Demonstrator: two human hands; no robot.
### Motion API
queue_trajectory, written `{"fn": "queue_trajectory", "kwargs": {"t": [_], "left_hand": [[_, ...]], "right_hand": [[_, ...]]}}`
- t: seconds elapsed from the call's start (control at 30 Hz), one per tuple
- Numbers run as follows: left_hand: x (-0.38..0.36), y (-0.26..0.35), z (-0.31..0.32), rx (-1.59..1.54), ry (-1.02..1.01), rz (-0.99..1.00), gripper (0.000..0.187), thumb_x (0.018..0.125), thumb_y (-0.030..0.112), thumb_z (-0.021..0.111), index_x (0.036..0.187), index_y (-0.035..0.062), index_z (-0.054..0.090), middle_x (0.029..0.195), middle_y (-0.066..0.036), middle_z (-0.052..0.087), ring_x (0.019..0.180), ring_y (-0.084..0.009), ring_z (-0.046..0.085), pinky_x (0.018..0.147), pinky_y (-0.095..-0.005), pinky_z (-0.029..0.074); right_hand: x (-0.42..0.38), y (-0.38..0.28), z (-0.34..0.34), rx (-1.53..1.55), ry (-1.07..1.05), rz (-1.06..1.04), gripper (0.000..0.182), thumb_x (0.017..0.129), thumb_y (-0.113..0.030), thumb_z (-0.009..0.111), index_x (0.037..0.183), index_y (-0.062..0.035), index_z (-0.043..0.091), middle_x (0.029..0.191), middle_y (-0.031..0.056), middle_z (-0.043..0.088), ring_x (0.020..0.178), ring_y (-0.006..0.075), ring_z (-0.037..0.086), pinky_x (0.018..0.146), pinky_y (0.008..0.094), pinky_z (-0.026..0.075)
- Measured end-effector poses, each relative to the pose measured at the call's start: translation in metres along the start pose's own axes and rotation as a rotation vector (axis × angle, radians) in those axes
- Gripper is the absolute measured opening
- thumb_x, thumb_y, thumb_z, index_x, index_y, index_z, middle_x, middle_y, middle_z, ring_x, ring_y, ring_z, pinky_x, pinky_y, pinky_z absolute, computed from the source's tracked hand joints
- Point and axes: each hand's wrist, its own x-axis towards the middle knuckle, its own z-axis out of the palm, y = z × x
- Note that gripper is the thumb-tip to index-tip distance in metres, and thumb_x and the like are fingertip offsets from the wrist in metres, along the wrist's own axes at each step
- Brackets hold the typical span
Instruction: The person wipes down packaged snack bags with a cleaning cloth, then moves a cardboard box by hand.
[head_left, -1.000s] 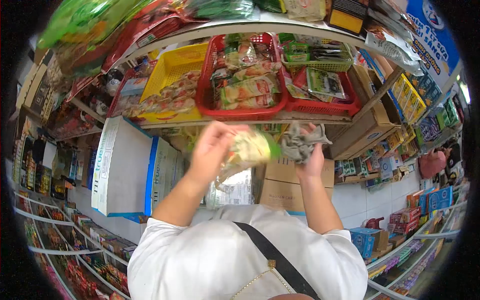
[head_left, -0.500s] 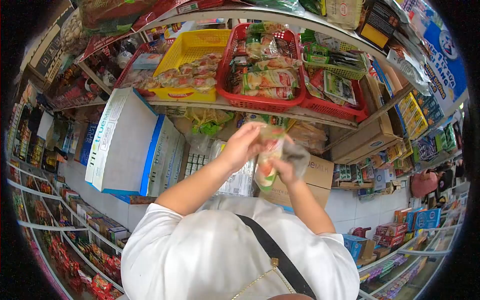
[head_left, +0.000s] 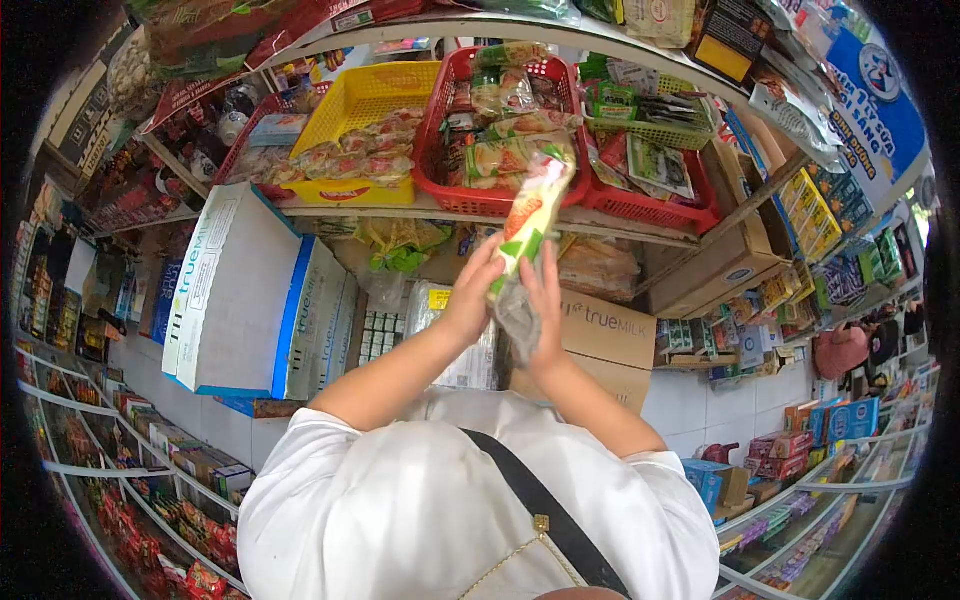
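Observation:
A long packet (head_left: 538,210) in yellow, green and red stands tilted in front of me, its upper end overlapping the red basket's front edge. My left hand (head_left: 480,285) is closed around its lower left side. From the right, my right hand (head_left: 544,312) presses against the lower part, fingers pointing up. A grey, limp cloth (head_left: 518,318) hangs between my right palm and the packet; part of it is hidden. Similar packets (head_left: 500,160) lie in the red basket (head_left: 480,202) on the shelf ahead.
Left of the red basket is a yellow basket (head_left: 357,190) of small packs. A green basket (head_left: 650,132) sits at the right. Below stand an open white carton (head_left: 240,300) and a brown carton (head_left: 605,325). The shelf edge (head_left: 640,232) runs across in front.
The packet has moved up and away from me, tilting its top to the right. My right hand has shifted beneath it, and the grey cloth now lies between the hands.

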Motion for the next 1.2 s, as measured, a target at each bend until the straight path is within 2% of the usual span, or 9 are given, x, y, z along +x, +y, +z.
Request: {"fn": "queue_trajectory", "kwargs": {"t": [0.07,0.2,0.3,0.33,0.4,0.47,0.5,0.9,1.2], "left_hand": [[-0.008,0.005,0.002,-0.015,-0.046,-0.194,0.051,0.087,0.031,0.043,0.133,0.0114,0.030,0.116,-0.009,0.050,0.096,-0.0175,0.055,0.071,-0.0295,0.049],[-0.027,0.010,0.006,-0.022,-0.212,-0.334,0.052,0.085,0.042,0.043,0.129,0.0154,0.033,0.104,-0.011,0.055,0.066,-0.0151,0.057,0.042,-0.0231,0.042],[-0.039,-0.001,0.015,-0.161,-0.169,-0.408,0.050,0.087,0.034,0.037,0.134,0.0170,0.028,0.097,-0.009,0.052,0.052,-0.0172,0.047,0.036,-0.0240,0.032],[-0.038,-0.008,0.012,-0.201,-0.176,-0.427,0.050,0.087,0.034,0.037,0.133,0.0170,0.028,0.098,-0.009,0.052,0.051,-0.0172,0.047,0.035,-0.0241,0.032],[-0.031,-0.009,0.002,-0.232,-0.131,-0.384,0.048,0.088,0.038,0.036,0.131,0.0170,0.032,0.113,-0.009,0.049,0.078,-0.0211,0.055,0.058,-0.0313,0.044],[-0.027,-0.003,0.016,-0.232,0.175,-0.336,0.048,0.089,0.038,0.033,0.131,0.0150,0.032,0.122,-0.010,0.046,0.101,-0.0233,0.054,0.078,-0.0371,0.047],[-0.021,-0.007,0.006,-0.154,0.033,-0.180,0.049,0.091,0.037,0.029,0.131,0.0090,0.033,0.132,-0.013,0.039,0.123,-0.0242,0.037,0.102,-0.0393,0.030],[-0.031,0.008,0.048,-0.242,0.132,-0.328,0.054,0.090,0.044,0.027,0.129,0.0080,0.037,0.130,-0.011,0.041,0.119,-0.0226,0.041,0.101,-0.0373,0.032],[-0.024,-0.001,0.039,-0.182,0.190,-0.368,0.052,0.091,0.043,0.022,0.129,0.0112,0.039,0.128,-0.007,0.044,0.118,-0.0239,0.043,0.098,-0.0393,0.035]], "right_hand": [[0.015,0.000,-0.021,-0.561,-0.062,-0.447,0.058,0.078,-0.023,0.063,0.130,-0.0083,0.042,0.142,0.0238,0.018,0.132,0.0430,0.011,0.105,0.0465,0.013],[0.060,-0.028,-0.029,-0.500,0.098,-0.491,0.051,0.076,-0.010,0.060,0.124,-0.0037,0.047,0.139,0.0185,0.030,0.132,0.0388,0.016,0.105,0.0441,0.017],[0.076,-0.035,-0.046,-0.417,0.109,-0.267,0.047,0.076,-0.006,0.059,0.122,-0.0028,0.048,0.135,0.0177,0.037,0.130,0.0334,0.024,0.104,0.0411,0.023],[0.075,-0.036,-0.034,0.154,0.120,0.008,0.045,0.076,-0.004,0.058,0.120,-0.0021,0.050,0.132,0.0171,0.040,0.128,0.0322,0.029,0.104,0.0399,0.025],[0.063,-0.037,-0.016,0.736,0.225,0.286,0.043,0.073,-0.008,0.062,0.115,-0.0040,0.054,0.125,0.0170,0.045,0.126,0.0322,0.034,0.103,0.0393,0.027],[0.033,0.000,-0.030,-0.643,-0.133,-0.427,0.049,0.072,-0.025,0.064,0.118,-0.0127,0.054,0.134,0.0181,0.035,0.128,0.0378,0.028,0.103,0.0430,0.024],[0.020,-0.011,-0.021,-0.640,-0.176,-0.332,0.053,0.072,-0.028,0.065,0.120,-0.0119,0.051,0.138,0.0188,0.028,0.129,0.0413,0.022,0.104,0.0470,0.020],[0.008,-0.044,-0.046,-0.662,-0.662,-0.102,0.106,0.050,-0.026,0.068,0.141,-0.0116,0.015,0.143,0.0248,-0.010,0.131,0.0456,-0.010,0.105,0.0511,0.009],[0.015,-0.025,-0.058,-0.078,-0.603,0.015,0.086,0.073,-0.056,0.055,0.138,-0.0078,0.026,0.145,0.0216,0.001,0.135,0.0352,-0.002,0.106,0.0461,0.012]]}}
